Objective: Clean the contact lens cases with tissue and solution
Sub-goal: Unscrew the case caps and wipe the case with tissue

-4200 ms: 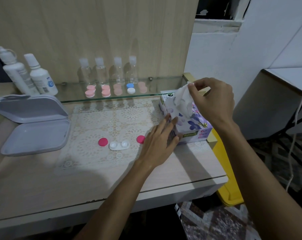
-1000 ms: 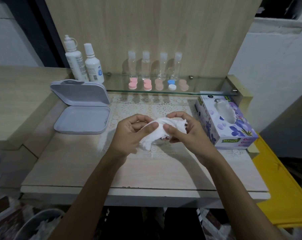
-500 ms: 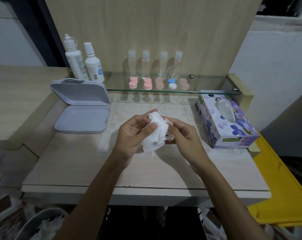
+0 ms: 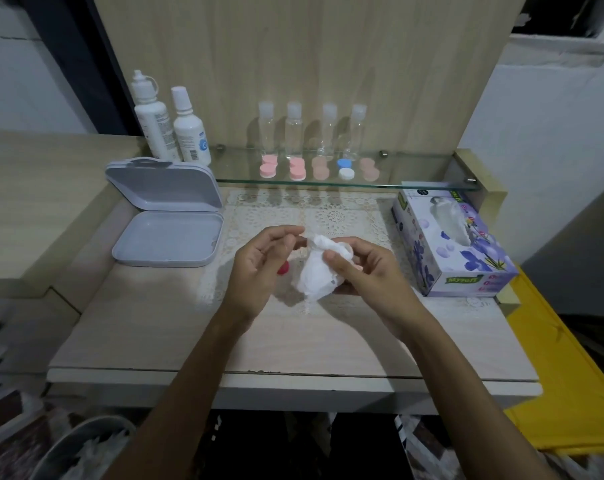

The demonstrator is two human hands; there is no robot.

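Note:
My right hand [image 4: 366, 271] grips a crumpled white tissue [image 4: 316, 275] above the lace mat [image 4: 335, 213]. The white lens case is not visible; it may be wrapped in the tissue. My left hand [image 4: 259, 261] hovers just left of the tissue with its fingers loosely curled and its fingertips close to the tissue's top, holding nothing I can see. A red cap [image 4: 283, 269] lies on the mat under that hand. Two white solution bottles [image 4: 170, 126] stand at the back left.
An open grey box [image 4: 168, 237] lies left of the mat. A floral tissue box [image 4: 449, 244] sits at the right. The glass shelf [image 4: 414, 183] carries several small clear bottles [image 4: 293, 133] and pink, blue and white lens cases [image 4: 345, 169]. A bin [image 4: 82, 452] is below left.
The tissue was pulled from the box and brought over the mat in both hands. In the last half second my left hand came off the tissue, which now stays in my right hand.

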